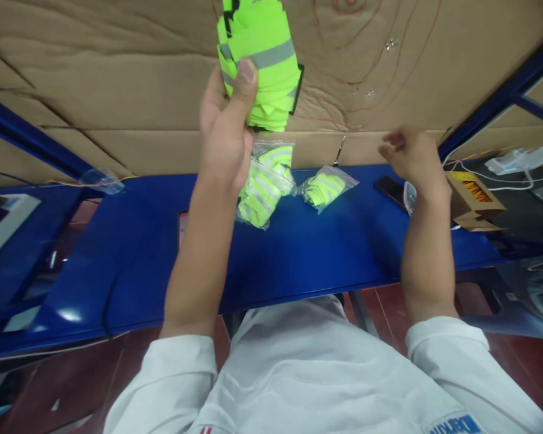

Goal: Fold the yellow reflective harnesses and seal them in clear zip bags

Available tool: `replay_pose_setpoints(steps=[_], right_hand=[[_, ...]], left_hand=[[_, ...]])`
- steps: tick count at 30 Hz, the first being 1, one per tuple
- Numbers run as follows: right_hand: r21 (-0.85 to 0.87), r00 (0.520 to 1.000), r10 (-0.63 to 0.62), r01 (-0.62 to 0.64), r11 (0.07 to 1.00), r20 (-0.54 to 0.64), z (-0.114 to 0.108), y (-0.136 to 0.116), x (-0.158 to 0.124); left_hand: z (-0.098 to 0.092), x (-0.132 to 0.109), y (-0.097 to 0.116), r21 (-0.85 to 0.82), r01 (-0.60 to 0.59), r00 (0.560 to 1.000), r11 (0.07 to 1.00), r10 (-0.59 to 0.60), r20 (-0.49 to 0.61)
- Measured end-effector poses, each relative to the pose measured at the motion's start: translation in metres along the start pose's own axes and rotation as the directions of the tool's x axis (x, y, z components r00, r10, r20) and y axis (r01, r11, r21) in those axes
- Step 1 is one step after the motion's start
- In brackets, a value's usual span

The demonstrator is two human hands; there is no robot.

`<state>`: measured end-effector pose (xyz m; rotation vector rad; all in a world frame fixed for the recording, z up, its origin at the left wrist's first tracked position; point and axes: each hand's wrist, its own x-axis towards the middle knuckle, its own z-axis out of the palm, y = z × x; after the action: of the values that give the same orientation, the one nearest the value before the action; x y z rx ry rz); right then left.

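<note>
My left hand (228, 126) is raised in front of the cardboard, closed round a folded bundle of neon yellow-green reflective straps (271, 66). The bundle has grey bands and black plastic pieces at its edges, and my thumb presses on its front. Below it on the blue table lie similar reflective straps in clear zip bags (262, 190), overlapping one another. A separate bagged strap bundle (324, 188) rests to their right. My right hand (414, 154) hovers above the table's right part, fingers bent and blurred. Beneath it are a dark phone (390, 190) and a clear plastic bag (409, 196).
An open cardboard box (475, 199) with orange contents stands at the right, near white cables (520, 188). A clear plastic cup (102, 179) lies at the back left. Cardboard (140, 90) lines the rear, between blue metal posts (498, 87).
</note>
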<state>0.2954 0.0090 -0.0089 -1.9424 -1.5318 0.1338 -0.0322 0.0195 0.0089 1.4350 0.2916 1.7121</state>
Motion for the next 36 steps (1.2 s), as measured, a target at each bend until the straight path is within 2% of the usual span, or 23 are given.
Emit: replay_pose_setpoints(steps=[3, 5, 7, 9, 12, 14, 15, 16, 17, 19, 20, 23, 26, 30, 32, 36], right_hand=[[-0.106, 0.984, 0.168, -0.174, 0.979, -0.063, -0.016, 0.055, -0.031], [-0.141, 0.956, 0.287, -0.293, 0.946, -0.062, -0.021, 0.080, -0.050], [-0.141, 0.944, 0.324, -0.329, 0.934, -0.062, -0.021, 0.092, -0.059], [-0.114, 0.955, 0.279, -0.290, 0.950, -0.102, -0.017, 0.090, -0.054], [-0.057, 0.973, 0.130, -0.143, 0.988, -0.191, -0.003, 0.062, -0.032], [-0.019, 0.983, -0.011, 0.008, 1.000, -0.182, 0.009, 0.033, -0.017], [0.003, 0.983, -0.115, 0.117, 0.993, -0.141, 0.016, 0.016, -0.011], [0.033, 0.947, -0.313, 0.316, 0.948, -0.076, 0.023, -0.001, -0.007], [0.068, 0.874, -0.485, 0.486, 0.871, -0.031, 0.029, -0.018, -0.005], [0.111, 0.745, -0.667, 0.662, 0.741, 0.008, 0.038, -0.047, -0.004], [0.111, 0.705, -0.709, 0.704, 0.702, 0.015, 0.042, -0.059, -0.005], [0.075, 0.668, -0.744, 0.741, 0.668, 0.025, 0.046, -0.080, -0.007], [0.056, 0.658, -0.752, 0.750, 0.659, 0.041, 0.045, -0.084, -0.009], [0.080, 0.644, -0.764, 0.760, 0.645, 0.045, 0.039, -0.081, -0.009], [0.083, 0.642, -0.766, 0.762, 0.642, 0.029, 0.037, -0.081, -0.010], [0.078, 0.674, -0.739, 0.736, 0.672, 0.004, 0.035, -0.082, -0.010]], left_hand=[[-0.006, 0.000, 0.004, -0.003, 0.009, 0.997, 1.000, -0.008, 0.071], [-0.007, -0.002, 0.002, 0.003, 0.059, 0.991, 0.998, -0.059, 0.116], [-0.007, -0.005, -0.003, 0.003, 0.133, 0.978, 0.991, -0.131, 0.165], [-0.005, -0.009, -0.012, 0.029, 0.207, 0.951, 0.978, -0.208, 0.227], [-0.004, -0.017, -0.025, 0.149, 0.312, 0.868, 0.938, -0.345, 0.358], [-0.004, -0.022, -0.031, 0.252, 0.364, 0.774, 0.897, -0.441, 0.454], [-0.004, -0.024, -0.032, 0.296, 0.383, 0.722, 0.875, -0.484, 0.495], [-0.004, -0.025, -0.033, 0.336, 0.400, 0.670, 0.853, -0.522, 0.529], [-0.005, -0.027, -0.034, 0.373, 0.413, 0.620, 0.831, -0.557, 0.553], [-0.008, -0.027, -0.034, 0.429, 0.427, 0.552, 0.796, -0.605, 0.574], [-0.010, -0.027, -0.034, 0.445, 0.423, 0.543, 0.789, -0.614, 0.573], [-0.018, -0.024, -0.034, 0.470, 0.381, 0.549, 0.796, -0.604, 0.578], [-0.025, -0.021, -0.032, 0.478, 0.347, 0.568, 0.807, -0.586, 0.577], [-0.024, -0.019, -0.026, 0.419, 0.381, 0.646, 0.824, -0.561, 0.518], [-0.023, -0.018, -0.023, 0.406, 0.378, 0.682, 0.832, -0.547, 0.485], [-0.021, -0.016, -0.024, 0.455, 0.372, 0.710, 0.809, -0.564, 0.422]])
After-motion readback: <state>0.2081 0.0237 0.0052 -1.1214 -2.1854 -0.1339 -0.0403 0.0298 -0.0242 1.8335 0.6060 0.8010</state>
